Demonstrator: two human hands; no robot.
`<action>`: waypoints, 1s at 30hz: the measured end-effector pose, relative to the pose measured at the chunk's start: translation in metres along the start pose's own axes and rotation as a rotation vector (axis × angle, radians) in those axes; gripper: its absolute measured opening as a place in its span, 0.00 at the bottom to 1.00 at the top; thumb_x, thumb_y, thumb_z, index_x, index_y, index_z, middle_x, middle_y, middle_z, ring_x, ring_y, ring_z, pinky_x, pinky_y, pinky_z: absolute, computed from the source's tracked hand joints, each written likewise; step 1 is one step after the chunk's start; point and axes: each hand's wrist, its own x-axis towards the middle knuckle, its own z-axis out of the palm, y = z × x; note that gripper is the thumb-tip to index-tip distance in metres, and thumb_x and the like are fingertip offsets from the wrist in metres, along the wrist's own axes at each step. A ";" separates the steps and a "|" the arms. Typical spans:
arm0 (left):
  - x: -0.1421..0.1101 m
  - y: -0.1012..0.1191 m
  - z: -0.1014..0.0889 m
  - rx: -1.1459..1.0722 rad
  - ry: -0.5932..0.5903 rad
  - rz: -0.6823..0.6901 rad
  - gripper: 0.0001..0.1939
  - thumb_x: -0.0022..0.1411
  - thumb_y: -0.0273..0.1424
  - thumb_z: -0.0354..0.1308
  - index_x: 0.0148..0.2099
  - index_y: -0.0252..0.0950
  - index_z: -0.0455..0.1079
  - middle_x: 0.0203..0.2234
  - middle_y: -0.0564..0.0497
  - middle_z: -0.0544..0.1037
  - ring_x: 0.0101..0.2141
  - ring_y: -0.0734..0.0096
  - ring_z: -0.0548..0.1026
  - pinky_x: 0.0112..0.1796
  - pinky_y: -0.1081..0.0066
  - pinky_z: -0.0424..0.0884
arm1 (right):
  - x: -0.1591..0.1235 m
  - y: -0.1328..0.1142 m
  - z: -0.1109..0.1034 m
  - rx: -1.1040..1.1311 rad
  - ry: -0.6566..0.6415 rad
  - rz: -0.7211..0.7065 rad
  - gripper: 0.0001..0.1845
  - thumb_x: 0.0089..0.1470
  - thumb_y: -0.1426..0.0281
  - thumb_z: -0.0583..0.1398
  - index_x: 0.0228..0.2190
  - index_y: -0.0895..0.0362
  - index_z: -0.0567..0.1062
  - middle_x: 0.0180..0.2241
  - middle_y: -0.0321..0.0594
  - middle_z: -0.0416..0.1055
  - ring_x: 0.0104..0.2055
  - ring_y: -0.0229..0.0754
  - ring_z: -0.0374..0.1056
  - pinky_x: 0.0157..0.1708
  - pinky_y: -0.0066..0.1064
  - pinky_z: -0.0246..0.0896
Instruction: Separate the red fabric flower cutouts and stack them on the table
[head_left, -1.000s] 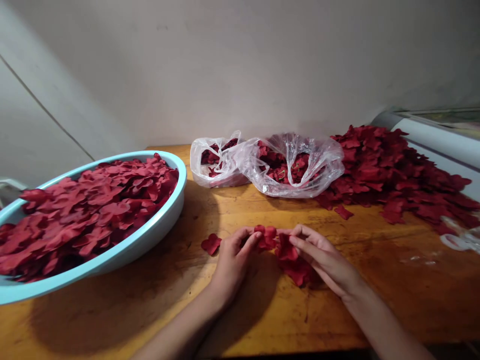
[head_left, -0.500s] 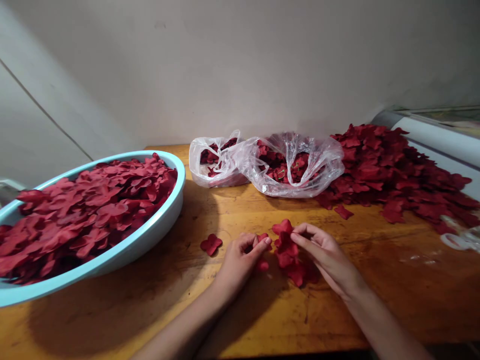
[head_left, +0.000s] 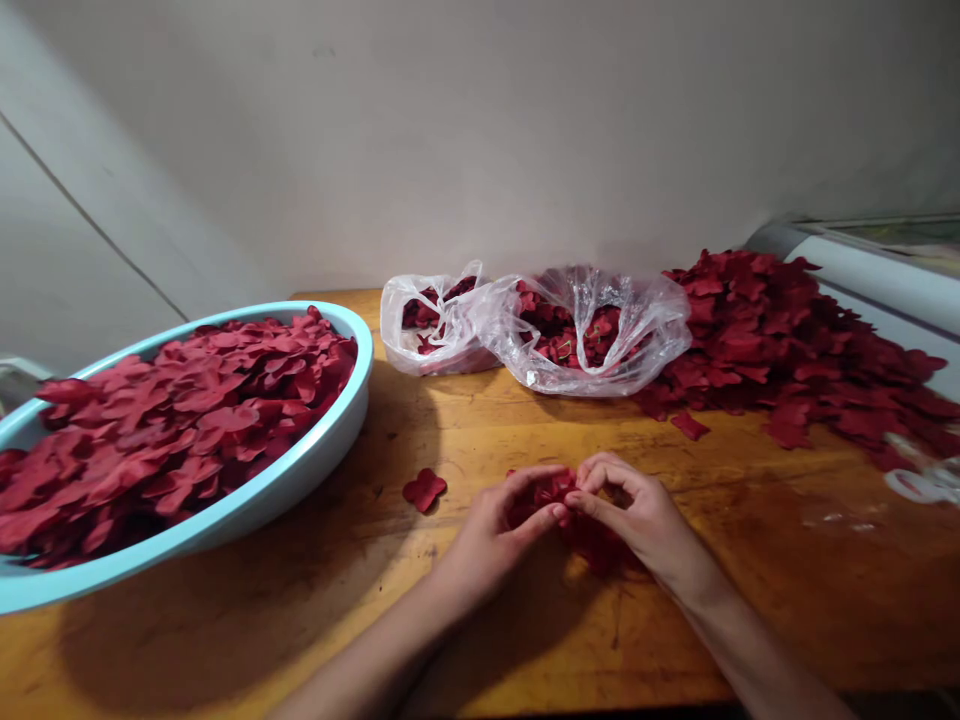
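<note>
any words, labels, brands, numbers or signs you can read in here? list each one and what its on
None: no readable text shows anywhere in view.
No lettering can be seen on the blue basin, the two plastic bags or the red petals between the hands.
The faint mark on the wall is too blurred to tell what it is.
</note>
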 end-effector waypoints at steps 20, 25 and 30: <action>0.007 -0.006 -0.006 -0.513 0.226 -0.316 0.14 0.46 0.34 0.67 0.29 0.32 0.68 0.21 0.52 0.75 0.19 0.77 0.70 0.22 0.77 0.66 | -0.001 0.000 -0.004 0.403 0.063 0.336 0.12 0.39 0.63 0.69 0.22 0.58 0.76 0.20 0.34 0.70 0.23 0.34 0.63 0.24 0.25 0.58; 0.001 -0.003 -0.003 -0.179 0.286 -0.101 0.08 0.57 0.33 0.58 0.38 0.37 0.64 0.25 0.55 0.74 0.24 0.75 0.71 0.25 0.77 0.66 | -0.002 0.000 -0.001 0.462 0.083 0.356 0.14 0.35 0.65 0.71 0.20 0.58 0.72 0.21 0.33 0.69 0.23 0.33 0.62 0.23 0.24 0.58; -0.004 0.002 -0.006 0.221 0.172 0.171 0.13 0.62 0.24 0.48 0.33 0.38 0.74 0.36 0.49 0.77 0.39 0.67 0.73 0.43 0.68 0.67 | -0.002 -0.003 0.005 0.547 0.055 0.398 0.17 0.34 0.67 0.71 0.19 0.57 0.67 0.19 0.31 0.67 0.21 0.33 0.62 0.21 0.24 0.58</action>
